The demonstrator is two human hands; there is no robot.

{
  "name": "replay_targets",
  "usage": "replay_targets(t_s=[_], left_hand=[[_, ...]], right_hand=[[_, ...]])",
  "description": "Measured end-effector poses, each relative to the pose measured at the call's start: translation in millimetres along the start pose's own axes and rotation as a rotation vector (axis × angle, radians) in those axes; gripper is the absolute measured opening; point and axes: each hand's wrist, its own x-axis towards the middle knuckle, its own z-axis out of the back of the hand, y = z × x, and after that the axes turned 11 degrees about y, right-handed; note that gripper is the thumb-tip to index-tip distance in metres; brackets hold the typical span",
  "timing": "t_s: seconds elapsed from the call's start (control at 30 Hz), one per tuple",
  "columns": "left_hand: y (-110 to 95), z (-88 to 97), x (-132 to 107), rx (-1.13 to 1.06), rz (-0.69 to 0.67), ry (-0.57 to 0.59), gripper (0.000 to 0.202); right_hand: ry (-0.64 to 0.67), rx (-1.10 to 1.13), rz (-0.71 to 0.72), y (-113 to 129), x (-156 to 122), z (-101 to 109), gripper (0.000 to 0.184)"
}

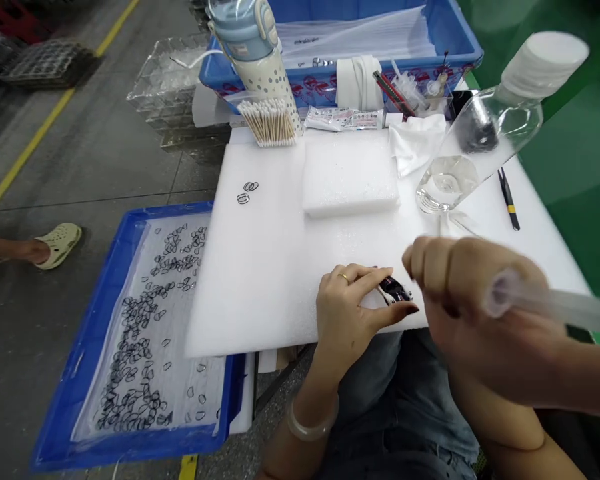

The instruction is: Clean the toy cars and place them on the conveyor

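Note:
Near the front edge of the white foam sheet [255,267], my left hand [347,303] pinches a small glossy dark piece with pale edges [395,290] between thumb and fingers. To its right, my right hand [475,280] is raised and curled into a fist, blurred by motion. A translucent plastic tube [555,303] with a flared end runs from this fist toward the right edge. Fingers hide the grip itself. Below the fist lies another stretch of bare arm [510,420]; how it joins the fist is unclear.
A foam block [350,173] lies behind my hands, tweezers [509,200] and a tilted clear bottle [480,143] to the right. Cotton swabs [270,123], a dotted flask [260,60] and a blue bin [460,40] stand behind. Left below, a blue tray [90,333] holds many thin dark loops.

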Motion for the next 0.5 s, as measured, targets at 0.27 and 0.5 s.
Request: replay_targets(t_s=[0.27, 0.5], left_hand=[[11.3, 6.5, -9.7, 0.153, -0.154, 0.119, 0.057], [16.4, -5.2, -10.2, 0.232, -0.157, 0.082, 0.049]], right_hand=[[0.018, -0.504, 0.041, -31.1, 104.2, 29.0, 0.046], [-0.387, -1.062, 0.038, -16.7, 7.5, 79.8, 0.031]])
